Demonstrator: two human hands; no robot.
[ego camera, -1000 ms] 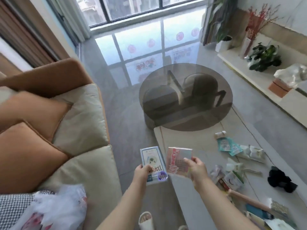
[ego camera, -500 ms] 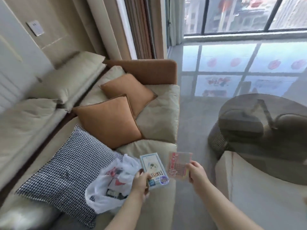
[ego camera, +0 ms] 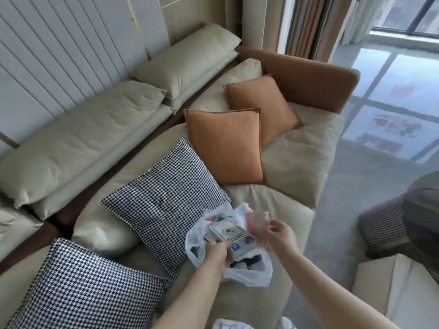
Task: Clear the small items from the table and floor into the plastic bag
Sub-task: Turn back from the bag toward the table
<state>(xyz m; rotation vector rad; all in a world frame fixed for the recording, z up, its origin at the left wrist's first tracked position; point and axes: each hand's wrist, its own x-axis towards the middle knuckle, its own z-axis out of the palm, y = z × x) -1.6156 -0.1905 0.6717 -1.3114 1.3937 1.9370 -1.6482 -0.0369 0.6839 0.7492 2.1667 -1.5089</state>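
Head view: two items held over the plastic bag (ego camera: 247,275) on the sofa (ego camera: 292,162).

Left hand (ego camera: 217,254) gripped a white box (ego camera: 231,235) just above the bag mouth; right hand (ego camera: 279,235) pinched a pink packet (ego camera: 257,220) beside the box, also over the bag. Bag lay against the houndstooth cushion (ego camera: 166,198) and already held several dark and printed items. Neither held item was released yet. Table corner (ego camera: 389,288) showed right of the bag; what remained on it could not be told.
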